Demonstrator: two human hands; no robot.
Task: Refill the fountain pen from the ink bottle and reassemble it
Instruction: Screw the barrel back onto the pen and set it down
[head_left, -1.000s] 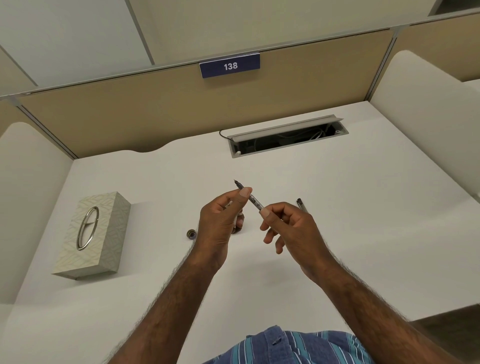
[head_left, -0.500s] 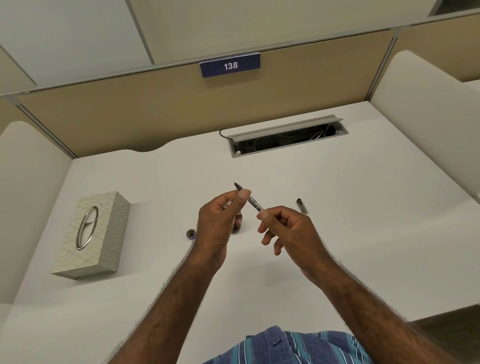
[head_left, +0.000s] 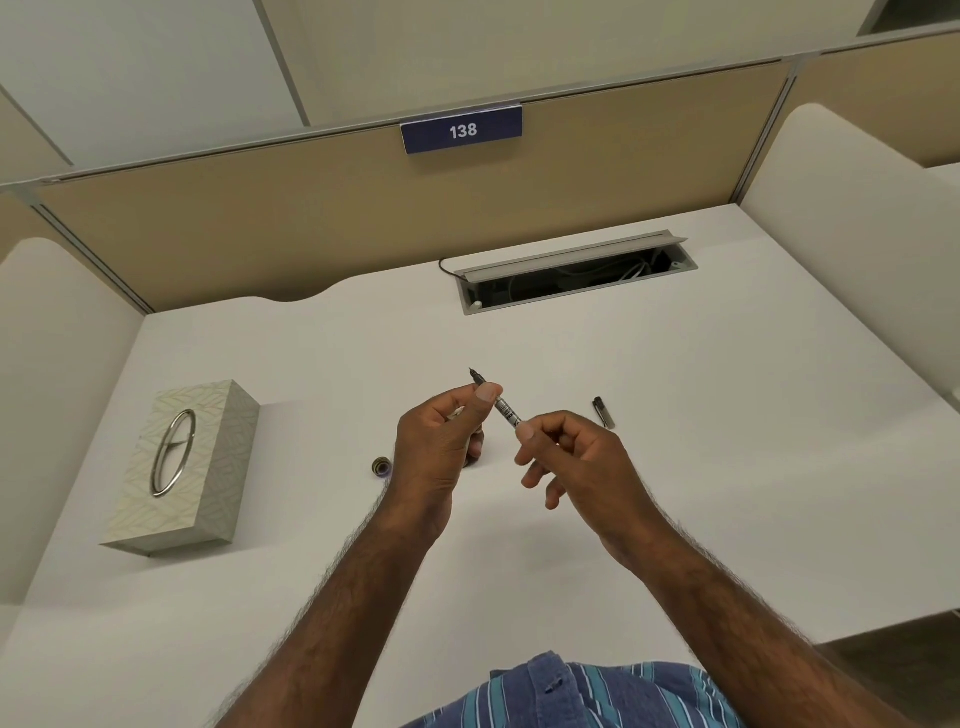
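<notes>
Both hands hold the fountain pen's inner part (head_left: 506, 412) above the white desk (head_left: 675, 467). My left hand (head_left: 441, 441) pinches its front section just behind the dark nib (head_left: 475, 374), which points up and away. My right hand (head_left: 571, 457) pinches the rear end of the clear converter between thumb and forefinger. A dark pen piece with a silver end (head_left: 602, 412) lies on the desk to the right of my right hand. A small round cap (head_left: 382, 465) rests on the desk left of my left wrist. Behind my left hand a dark object, possibly the ink bottle (head_left: 474, 460), is mostly hidden.
A patterned tissue box (head_left: 187, 467) with a metal oval ring stands at the left. An open cable tray (head_left: 571, 275) is set into the desk at the back. Beige partition walls enclose the desk on the back and both sides.
My right hand has shifted slightly left and toward me, uncovering more of the pen piece lying on the desk. The left hand and the pen part have barely moved.
</notes>
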